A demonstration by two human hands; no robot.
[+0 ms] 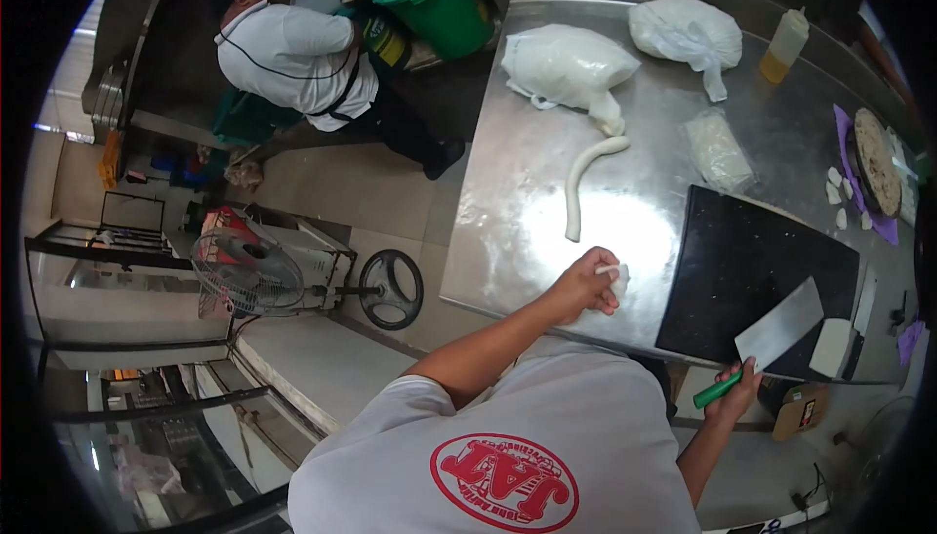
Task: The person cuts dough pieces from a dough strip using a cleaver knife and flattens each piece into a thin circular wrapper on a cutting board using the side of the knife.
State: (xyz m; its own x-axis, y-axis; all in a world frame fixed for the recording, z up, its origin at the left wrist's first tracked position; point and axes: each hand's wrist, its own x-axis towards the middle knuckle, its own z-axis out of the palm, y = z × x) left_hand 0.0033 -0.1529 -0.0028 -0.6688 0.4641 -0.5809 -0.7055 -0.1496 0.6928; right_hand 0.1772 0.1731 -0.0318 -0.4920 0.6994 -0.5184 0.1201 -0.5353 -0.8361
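Observation:
My left hand (588,285) is closed over the steel table, pinching a small white piece (620,282) that looks like dough. Just beyond it, a curved white dough rope (576,187) lies on the metal. My right hand (740,392) grips the green handle of a wide-bladed cleaver (781,324) at the table's near edge. The blade extends over a black board (756,270). Beside the blade sits a pale block-like object (833,347).
Two filled plastic bags (566,61) (686,31), a flat wrapped packet (720,151), a squeeze bottle (784,46) and a round pan (875,163) stand on the steel table (508,231). Another person (293,51) stands at the upper left near green bins (439,7). A fan (249,270) is at left.

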